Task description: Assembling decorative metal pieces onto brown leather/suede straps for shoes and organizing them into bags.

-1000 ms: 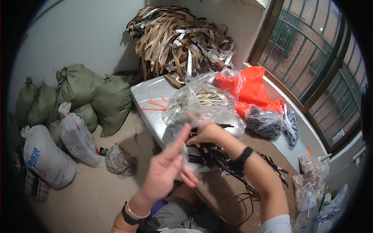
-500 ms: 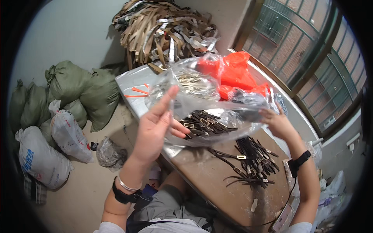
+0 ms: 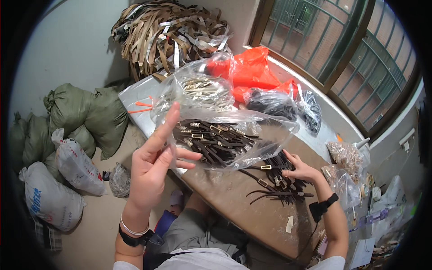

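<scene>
Head view: thin dark-brown straps with metal buckles (image 3: 220, 141) lie in a clear plastic bag (image 3: 274, 135) on the brown-topped desk (image 3: 252, 220). The left hand (image 3: 150, 171), fingers spread, touches the bag's edge; the right hand (image 3: 303, 172), fingers parted, touches loose dark buckled straps (image 3: 280, 192).

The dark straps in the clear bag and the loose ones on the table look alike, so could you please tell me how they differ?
The bagged straps lie inside a clear plastic bag, while the loose straps lie on the brown tabletop. The left hand is beside the bagged straps; the right hand is at the loose straps, partly covering them. Both are dark, narrow and fitted with rectangular metal buckles.
</scene>
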Demonstrator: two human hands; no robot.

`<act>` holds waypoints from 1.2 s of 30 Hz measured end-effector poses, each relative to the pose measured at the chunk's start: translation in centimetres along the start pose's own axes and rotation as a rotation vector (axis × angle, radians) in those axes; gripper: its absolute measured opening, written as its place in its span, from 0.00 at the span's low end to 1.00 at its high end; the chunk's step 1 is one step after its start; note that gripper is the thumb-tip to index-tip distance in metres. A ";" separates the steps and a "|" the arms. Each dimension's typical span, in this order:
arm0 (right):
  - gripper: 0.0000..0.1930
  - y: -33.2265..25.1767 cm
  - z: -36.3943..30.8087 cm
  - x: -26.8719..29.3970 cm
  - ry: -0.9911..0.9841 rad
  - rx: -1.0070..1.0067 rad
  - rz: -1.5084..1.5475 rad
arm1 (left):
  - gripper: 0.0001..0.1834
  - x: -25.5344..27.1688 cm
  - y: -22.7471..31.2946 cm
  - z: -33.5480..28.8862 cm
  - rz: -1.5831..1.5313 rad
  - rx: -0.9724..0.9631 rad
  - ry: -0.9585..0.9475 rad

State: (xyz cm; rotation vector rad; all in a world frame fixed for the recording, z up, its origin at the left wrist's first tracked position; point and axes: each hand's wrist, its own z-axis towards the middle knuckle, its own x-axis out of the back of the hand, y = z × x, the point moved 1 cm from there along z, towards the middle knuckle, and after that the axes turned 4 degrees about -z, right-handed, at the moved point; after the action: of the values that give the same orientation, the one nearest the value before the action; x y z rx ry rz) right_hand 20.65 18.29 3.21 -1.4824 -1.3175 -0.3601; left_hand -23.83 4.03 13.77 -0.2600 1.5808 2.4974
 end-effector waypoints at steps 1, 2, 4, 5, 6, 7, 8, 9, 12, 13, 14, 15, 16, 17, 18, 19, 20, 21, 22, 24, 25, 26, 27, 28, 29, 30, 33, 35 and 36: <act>0.65 -0.9 -0.8 0.1 -0.053 0.051 0.009 | 0.33 -0.1 -0.1 0.0 -0.001 0.006 -0.004; 0.71 -1.3 -1.2 -0.5 -0.055 0.051 -0.088 | 0.33 -0.1 -0.1 0.0 -0.001 0.002 -0.005; 0.81 -3.7 -2.2 -2.1 -0.065 -0.028 -0.405 | 0.32 -0.5 -0.2 0.0 -0.004 0.001 -0.012; 0.83 -5.2 -2.2 -3.2 -0.079 -0.112 -0.567 | 0.32 -0.9 -0.4 0.0 -0.017 0.021 -0.009; 0.83 -5.9 -2.0 -4.1 -0.054 -0.135 -0.619 | 0.31 -1.2 -0.5 -0.1 -0.029 0.040 -0.005; 0.82 -6.3 -1.9 -4.4 -0.026 -0.159 -0.674 | 0.31 -1.0 -0.5 -0.2 -0.030 0.040 -0.007; 0.82 -6.2 -1.8 -4.2 -0.025 -0.159 -0.673 | 0.31 -0.9 -0.4 -0.3 -0.023 0.047 -0.013; 0.81 -5.9 -1.5 -3.7 0.032 -0.113 -0.631 | 0.31 -0.8 -0.3 -0.3 -0.014 0.054 -0.019; 0.72 -4.5 -1.4 -2.8 0.195 -0.001 -0.507 | 0.31 0.2 0.2 -0.2 -0.040 0.050 0.020; 0.70 -4.5 -1.1 -2.4 0.210 0.022 -0.508 | 0.31 0.4 0.2 -0.1 -0.043 0.046 0.020; 0.70 -4.3 -1.0 -2.5 0.212 0.022 -0.513 | 0.31 0.7 0.2 -0.1 -0.031 0.046 0.025; 0.67 -3.9 -1.1 -2.8 0.210 0.036 -0.440 | 0.30 0.9 0.2 0.0 -0.019 0.046 0.029; 0.64 -3.8 -1.3 -3.1 0.206 0.055 -0.371 | 0.30 1.2 0.2 0.0 -0.023 0.040 0.036; 0.52 -4.0 -1.7 -3.7 0.288 0.163 -0.289 | 0.30 1.4 0.3 -0.1 -0.034 0.064 0.031; 0.47 -3.7 -2.0 -4.5 0.320 0.182 -0.273 | 0.30 1.6 0.3 -0.1 -0.045 0.088 0.025; 0.42 -3.8 -2.6 -5.2 0.350 0.194 -0.253 | 0.30 1.6 0.4 0.0 -0.047 0.089 0.033; 0.34 -4.1 -3.2 -5.7 0.384 0.226 -0.205 | 0.30 1.4 0.6 0.1 -0.037 0.113 0.059; 0.34 -4.6 -3.2 -5.9 0.378 0.227 -0.208 | 0.29 1.4 0.8 0.3 -0.027 0.136 0.085; 0.32 -4.9 -3.6 -6.0 0.400 0.193 -0.235 | 0.29 1.4 1.1 0.5 -0.034 0.141 0.082; 0.28 -5.8 -3.8 -6.2 0.476 0.181 -0.333 | 0.31 1.6 1.7 0.7 0.056 0.228 -0.008; 0.28 -6.6 -3.6 -6.3 0.477 0.176 -0.337 | 0.31 1.5 1.7 0.7 0.051 0.226 -0.010; 0.27 -7.4 -3.4 -6.3 0.436 0.113 -0.413 | 0.31 1.6 1.7 0.7 0.050 0.220 0.006; 0.27 -7.8 -3.5 -6.3 0.395 0.049 -0.489 | 0.31 1.6 1.8 0.7 0.049 0.212 0.023; 0.26 -8.0 -3.4 -6.3 0.393 0.048 -0.539 | 0.31 1.8 2.1 0.6 0.051 0.201 0.038; 0.26 -8.3 -3.8 -5.9 0.391 0.066 -0.549 | 0.32 2.0 2.2 0.5 0.094 0.244 0.026; 0.26 -8.9 -5.1 -5.1 0.395 0.044 -0.518 | 0.33 2.2 2.2 0.5 0.136 0.287 0.015; 0.24 -12.0 -9.6 -1.1 0.478 0.085 -0.325 | 0.34 2.9 2.5 0.6 0.173 0.335 -0.054; 0.26 -15.5 -11.3 1.7 0.471 0.078 -0.277 | 0.35 3.0 2.5 0.5 0.182 0.328 -0.061; 0.26 -17.1 -11.6 3.1 0.459 0.143 -0.305 | 0.35 2.9 2.4 0.6 0.166 0.322 -0.077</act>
State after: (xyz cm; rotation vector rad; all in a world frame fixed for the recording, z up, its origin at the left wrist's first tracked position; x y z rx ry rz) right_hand 11.83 7.20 18.55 -1.0002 -1.1640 -0.7406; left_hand -27.30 3.69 15.42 0.0124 2.0083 2.2814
